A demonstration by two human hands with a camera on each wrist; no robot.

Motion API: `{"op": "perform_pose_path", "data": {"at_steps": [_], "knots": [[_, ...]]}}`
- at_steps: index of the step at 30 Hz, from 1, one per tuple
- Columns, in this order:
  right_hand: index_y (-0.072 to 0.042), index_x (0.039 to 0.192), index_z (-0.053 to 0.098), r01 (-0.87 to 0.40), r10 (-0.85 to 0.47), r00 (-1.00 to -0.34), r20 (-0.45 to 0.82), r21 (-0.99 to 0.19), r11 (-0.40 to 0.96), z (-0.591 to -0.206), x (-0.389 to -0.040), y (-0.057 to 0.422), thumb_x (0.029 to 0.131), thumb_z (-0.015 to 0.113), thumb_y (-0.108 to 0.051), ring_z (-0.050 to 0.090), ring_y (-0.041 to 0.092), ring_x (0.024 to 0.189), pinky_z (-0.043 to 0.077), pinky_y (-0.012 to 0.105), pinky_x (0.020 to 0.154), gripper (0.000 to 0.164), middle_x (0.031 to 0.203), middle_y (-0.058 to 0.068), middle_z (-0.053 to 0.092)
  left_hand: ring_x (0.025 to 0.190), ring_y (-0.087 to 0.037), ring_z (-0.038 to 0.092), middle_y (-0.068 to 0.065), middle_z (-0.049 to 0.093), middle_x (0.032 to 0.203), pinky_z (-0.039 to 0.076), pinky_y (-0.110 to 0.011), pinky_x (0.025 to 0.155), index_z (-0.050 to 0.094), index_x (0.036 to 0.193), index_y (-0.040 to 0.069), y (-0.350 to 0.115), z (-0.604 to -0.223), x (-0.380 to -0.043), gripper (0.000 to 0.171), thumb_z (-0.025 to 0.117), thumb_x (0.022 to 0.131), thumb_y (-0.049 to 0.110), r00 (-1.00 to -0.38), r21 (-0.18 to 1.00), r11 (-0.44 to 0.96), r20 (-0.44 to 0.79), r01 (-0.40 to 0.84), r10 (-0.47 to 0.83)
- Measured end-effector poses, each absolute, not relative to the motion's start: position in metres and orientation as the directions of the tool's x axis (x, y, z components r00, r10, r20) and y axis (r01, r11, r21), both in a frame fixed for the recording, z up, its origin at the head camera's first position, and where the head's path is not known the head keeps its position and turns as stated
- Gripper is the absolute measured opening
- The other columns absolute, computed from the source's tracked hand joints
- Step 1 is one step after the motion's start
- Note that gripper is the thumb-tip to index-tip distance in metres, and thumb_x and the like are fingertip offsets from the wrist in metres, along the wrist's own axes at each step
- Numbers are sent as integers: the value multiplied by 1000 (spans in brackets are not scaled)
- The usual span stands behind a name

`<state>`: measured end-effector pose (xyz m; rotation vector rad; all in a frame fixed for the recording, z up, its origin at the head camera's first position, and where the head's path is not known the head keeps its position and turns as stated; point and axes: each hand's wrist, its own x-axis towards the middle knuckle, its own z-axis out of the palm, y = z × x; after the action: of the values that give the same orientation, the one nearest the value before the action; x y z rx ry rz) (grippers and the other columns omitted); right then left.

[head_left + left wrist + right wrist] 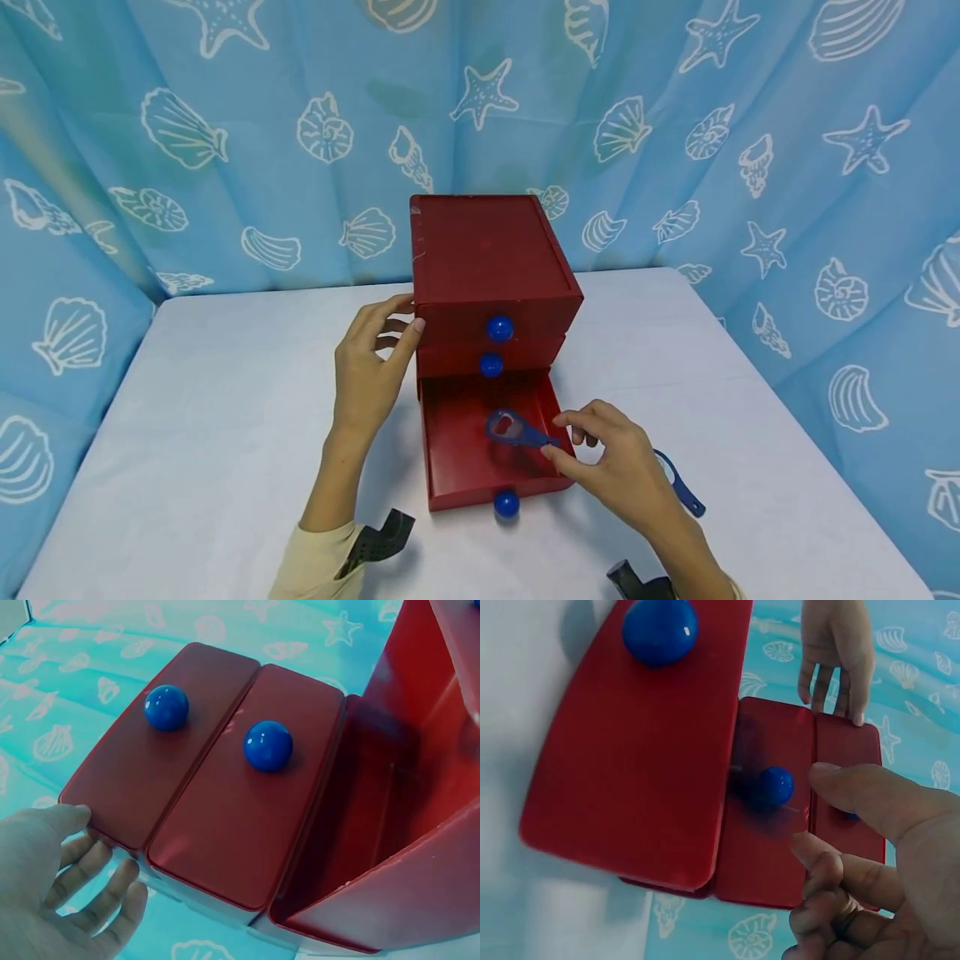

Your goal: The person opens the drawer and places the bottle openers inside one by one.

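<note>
A red cabinet [487, 250] with blue knobs stands on the table, its bottom drawer [457, 467] pulled out. My left hand [371, 362] rests at the cabinet's upper left side, thumb at the front edge and fingers loosely bent along the side. Over the drawer's right part, my right hand [611, 454] has thumb and index finger apart. A blue bottle opener [525, 435] is over the drawer floor, its handle end beside those fingertips. In the right wrist view, the gap between thumb and index finger [829, 870] shows no object.
Another blue tool [686, 492] with a ring-shaped head lies on the white table [247, 417], right of the drawer and partly behind my right hand. The upper two drawers are pushed in. A blue shell-patterned curtain [300, 200] hangs behind and beside the table.
</note>
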<state>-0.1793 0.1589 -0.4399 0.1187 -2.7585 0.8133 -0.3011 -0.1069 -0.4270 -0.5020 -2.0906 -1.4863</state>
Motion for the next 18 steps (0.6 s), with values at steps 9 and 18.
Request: {"op": "perform_pose_path", "data": {"at_steps": [9,18], "knots": [[-25,94,67,-151,18,-934,356,-442,884,-451,-163,191,72,79,-27,45,5,71,45,17,52,26,78,-13,47,92,-8,60,6,57,112,53,-31,76,58,123,21,-106,-418,-299,35,61,89,25,-789,750,307,615,586,4],[-22,90,67,-104,63,-925,374,-410,906,-473,-145,237,74,77,-20,46,8,67,40,17,53,19,75,-10,48,94,-9,59,6,57,114,52,-28,77,58,124,20,-106,-418,-294,35,60,90,25,-806,762,333,592,556,-7]]}}
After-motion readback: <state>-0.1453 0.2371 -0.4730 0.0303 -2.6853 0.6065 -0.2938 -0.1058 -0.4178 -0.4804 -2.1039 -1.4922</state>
